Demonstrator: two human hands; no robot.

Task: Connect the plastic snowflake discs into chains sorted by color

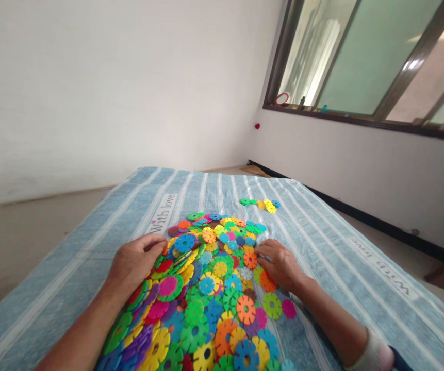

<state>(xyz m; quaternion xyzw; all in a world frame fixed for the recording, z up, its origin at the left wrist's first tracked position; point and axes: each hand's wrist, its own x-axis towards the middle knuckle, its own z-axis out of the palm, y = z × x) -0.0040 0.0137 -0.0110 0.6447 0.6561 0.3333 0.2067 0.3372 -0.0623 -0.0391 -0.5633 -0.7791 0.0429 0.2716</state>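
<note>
A big heap of flat, notched plastic discs [206, 293] in many colours lies on a blue striped sheet [322, 232]. My left hand [136, 260] rests on the heap's left edge, fingers curled over discs near a blue one [185, 242]. My right hand [279, 265] lies at the heap's right edge, its fingertips pinched at an orange disc [250, 259]. A short row of joined discs [261, 204], green, yellow and blue, lies apart beyond the heap.
The sheet bears the words "With love" [162, 212] and covers a wide flat surface. White walls stand behind and to the right. A window [368, 56] with small items on its sill is at upper right. Bare floor shows at left.
</note>
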